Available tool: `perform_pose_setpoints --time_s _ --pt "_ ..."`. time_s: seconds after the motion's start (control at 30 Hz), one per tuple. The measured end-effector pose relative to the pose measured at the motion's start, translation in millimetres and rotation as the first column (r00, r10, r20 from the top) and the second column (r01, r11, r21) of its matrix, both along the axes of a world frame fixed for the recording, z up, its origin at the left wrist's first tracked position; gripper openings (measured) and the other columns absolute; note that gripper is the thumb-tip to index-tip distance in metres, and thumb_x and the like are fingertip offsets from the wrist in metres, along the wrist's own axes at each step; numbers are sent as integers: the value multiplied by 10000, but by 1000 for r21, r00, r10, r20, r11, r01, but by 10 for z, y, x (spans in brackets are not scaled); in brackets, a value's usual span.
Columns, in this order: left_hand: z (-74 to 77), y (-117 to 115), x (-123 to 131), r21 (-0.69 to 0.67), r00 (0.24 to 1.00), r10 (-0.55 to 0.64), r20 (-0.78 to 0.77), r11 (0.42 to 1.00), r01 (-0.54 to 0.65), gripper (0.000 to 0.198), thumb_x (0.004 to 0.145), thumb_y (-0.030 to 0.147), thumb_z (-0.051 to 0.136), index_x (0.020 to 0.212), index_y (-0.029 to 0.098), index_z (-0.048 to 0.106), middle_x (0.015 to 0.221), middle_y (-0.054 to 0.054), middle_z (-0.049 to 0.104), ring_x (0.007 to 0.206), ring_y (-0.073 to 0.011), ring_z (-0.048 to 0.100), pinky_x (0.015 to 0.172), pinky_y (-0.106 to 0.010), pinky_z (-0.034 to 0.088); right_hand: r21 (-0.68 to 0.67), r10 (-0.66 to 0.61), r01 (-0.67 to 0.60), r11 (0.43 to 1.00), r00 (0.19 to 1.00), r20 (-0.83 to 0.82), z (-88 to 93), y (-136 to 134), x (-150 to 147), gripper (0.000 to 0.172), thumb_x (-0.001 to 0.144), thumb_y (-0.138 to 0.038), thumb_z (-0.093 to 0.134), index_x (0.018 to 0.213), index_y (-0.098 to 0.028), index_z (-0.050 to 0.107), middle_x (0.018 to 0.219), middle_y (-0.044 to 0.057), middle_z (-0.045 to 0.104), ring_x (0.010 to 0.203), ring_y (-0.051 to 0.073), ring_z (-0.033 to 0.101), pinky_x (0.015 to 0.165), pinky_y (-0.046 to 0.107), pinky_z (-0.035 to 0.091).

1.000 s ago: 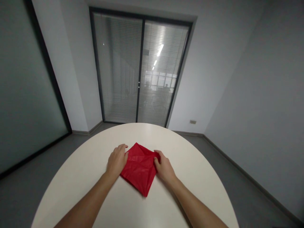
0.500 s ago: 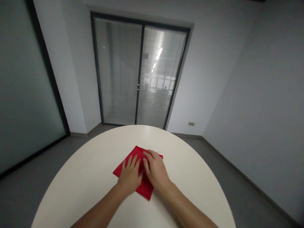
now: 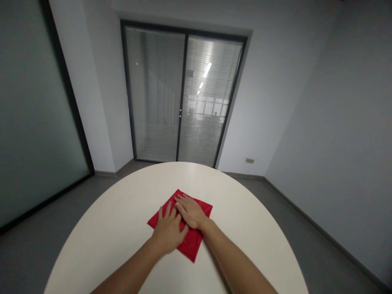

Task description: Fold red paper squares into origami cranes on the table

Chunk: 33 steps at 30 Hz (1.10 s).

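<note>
The left hand (image 3: 169, 232), fingers splayed, and the right hand (image 3: 191, 213), fingers outstretched at its 1 o'clock, rested flat, gripping nothing, on a red cloth (image 3: 191, 245) seemingly already folded square, any creases remaining beneath hidden, midway across a white table (image 3: 251, 245), glass doors (image 3: 156, 102) at 12 o'clock.

Head view: taken from above the 6 o'clock side of the round surface (image 3: 248, 228), facing 12 and angled down. Surface near, its close edge cut off at 6; glass doors (image 3: 181, 98) well beyond at 12.
</note>
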<state>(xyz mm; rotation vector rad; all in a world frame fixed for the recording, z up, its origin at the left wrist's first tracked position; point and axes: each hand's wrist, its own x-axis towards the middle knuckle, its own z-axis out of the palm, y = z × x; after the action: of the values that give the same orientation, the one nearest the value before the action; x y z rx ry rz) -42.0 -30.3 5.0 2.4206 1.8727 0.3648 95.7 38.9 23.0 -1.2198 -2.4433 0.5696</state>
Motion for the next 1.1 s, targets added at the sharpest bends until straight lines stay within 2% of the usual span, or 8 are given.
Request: perform_pose_setpoints --time_s 0.2,0.3,0.37,0.47,0.6,0.77,0.93,1.1 --pt "66 -20 67 0 999 17 -28 1000 -17 644 928 514 396 1498 215 403 1592 -129 320 1474 -398 227 1167 -659 120 27 -65 62 998 989 135 -45 41 392 653 1020 -554 238 1526 -158 351 1603 91 287 1498 258 217 1226 440 162" --pt "144 -87 162 36 999 -26 -20 999 27 600 926 419 405 1483 195 428 1549 -125 405 1461 -363 279 1192 -611 110 65 -98 89 994 985 141 -62 40 480 615 1008 -467 339 1527 -136 346 1594 110 303 1492 269 234 1224 440 168" --pt "173 -162 275 20 995 -99 26 995 99 616 928 427 397 1500 197 396 1537 -109 430 1453 -330 307 1209 -569 115 86 -109 100 991 988 109 -78 48 503 573 996 -390 377 1509 -136 387 1577 113 345 1481 267 267 1218 437 193" --pt "171 -269 458 -92 993 -96 76 990 102 934 819 647 501 1572 192 190 1605 -135 285 1480 -412 196 1177 -640 134 120 -113 113 986 994 -7 -83 75 545 486 972 -270 387 1419 -134 526 1511 111 465 1428 228 379 1192 379 271" --pt "173 -235 503 -96 999 -16 41 995 20 738 869 610 434 1530 303 323 1616 -97 268 1483 -439 150 1153 -680 84 216 -191 222 951 969 -155 -15 112 701 414 921 -168 408 1244 -152 665 1319 89 641 1263 194 545 1125 315 363" --pt "232 206 72 -108 983 181 -27 977 -183 689 887 568 415 1516 290 361 1617 -122 259 1477 -448 164 1137 -683 128 228 -414 444 867 895 -168 84 170 971 385 946 -214 405 1233 -127 648 1257 113 667 1188 213 589 1063 299 401" --pt "173 678 -601 -92 903 427 -43 898 -429 695 915 629 328 1521 289 347 1622 -144 229 1472 -467 154 1114 -706 139 233 -447 442 866 894 -36 51 215 1086 386 966 -273 396 1218 -159 666 1270 104 665 1191 219 587 1049 294 398" --pt "155 822 -1042 -142 940 338 -47 929 -341 689 901 658 347 1507 329 364 1623 -128 230 1483 -441 141 1111 -710 142 239 -412 393 888 911 33 26 206 1114 416 972 -354 398 1226 -179 676 1345 97 623 1277 224 525 1110 303 337"
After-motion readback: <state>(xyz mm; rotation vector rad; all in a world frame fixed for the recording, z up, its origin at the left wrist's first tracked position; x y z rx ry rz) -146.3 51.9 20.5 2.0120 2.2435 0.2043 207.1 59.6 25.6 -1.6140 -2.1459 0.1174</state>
